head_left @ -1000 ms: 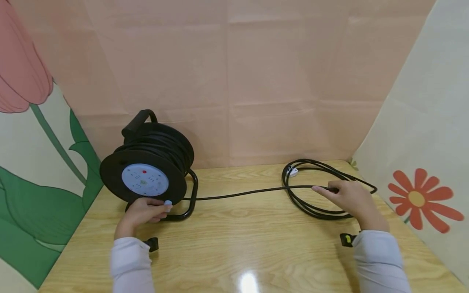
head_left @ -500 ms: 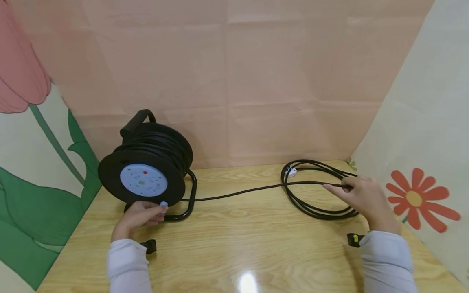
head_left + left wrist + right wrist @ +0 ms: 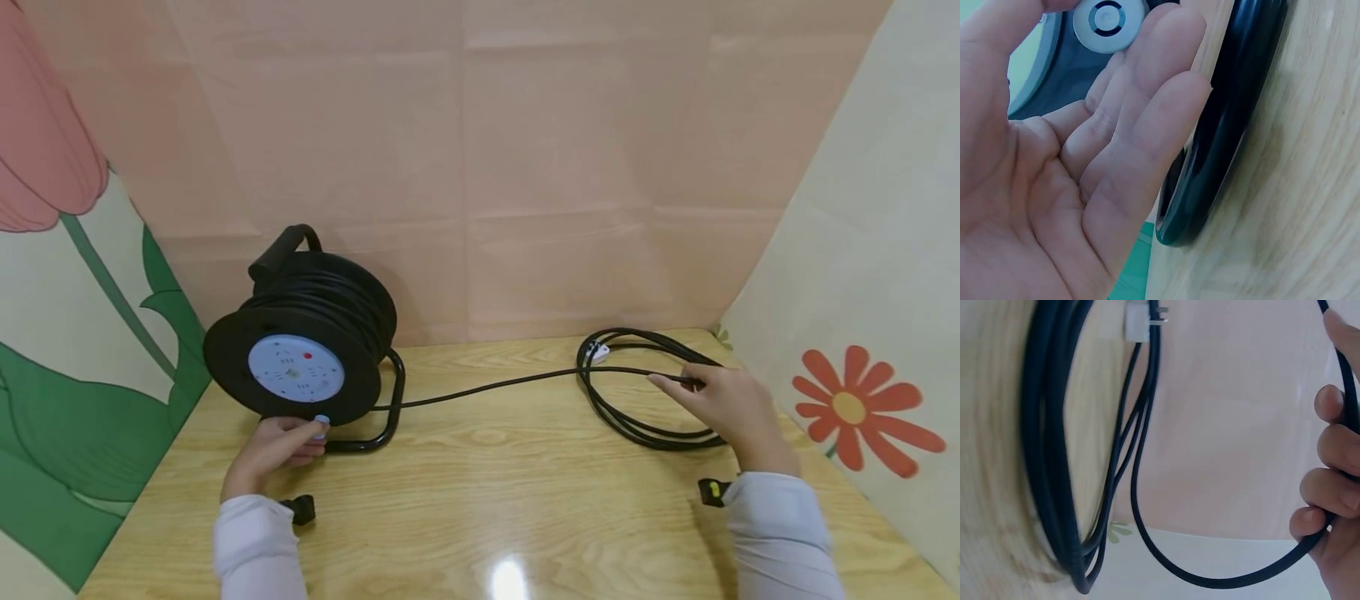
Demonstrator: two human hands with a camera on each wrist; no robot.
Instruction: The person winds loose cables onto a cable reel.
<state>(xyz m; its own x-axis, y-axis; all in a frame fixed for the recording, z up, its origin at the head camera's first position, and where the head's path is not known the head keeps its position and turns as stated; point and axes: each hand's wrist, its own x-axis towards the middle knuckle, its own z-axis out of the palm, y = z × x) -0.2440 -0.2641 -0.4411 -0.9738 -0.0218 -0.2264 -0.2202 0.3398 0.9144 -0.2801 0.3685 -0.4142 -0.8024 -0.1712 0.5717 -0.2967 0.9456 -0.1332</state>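
Observation:
A black cable reel (image 3: pixel 232 354) with a pale blue socket panel (image 3: pixel 296 369) stands on its tube frame (image 3: pixel 399 392) at the left in the head view. Low on the reel's face, my left hand (image 3: pixel 273 450) pinches a small light-blue crank knob (image 3: pixel 1110 25). From the reel a black cable (image 3: pixel 487 387) runs right, sagging slightly, to my right hand (image 3: pixel 723 408). The right wrist view shows those fingers (image 3: pixel 1338 447) curled round the cable. Beneath that hand lies the loose cable coil (image 3: pixel 637 433), with a white plug (image 3: pixel 597 352) at its upper left.
Everything stands on a wood-grain table (image 3: pixel 480 508). A pink backdrop (image 3: pixel 525 167) rises behind it. Flower-print sheets flank both sides, with a red flower (image 3: pixel 855 408) at the right. Black straps (image 3: pixel 300 508) show at both wrists.
The knob and left hand have moved left along the reel's lower edge, and the red dot has shifted right, so the reel has turned clockwise. My right hand went right, then back left.

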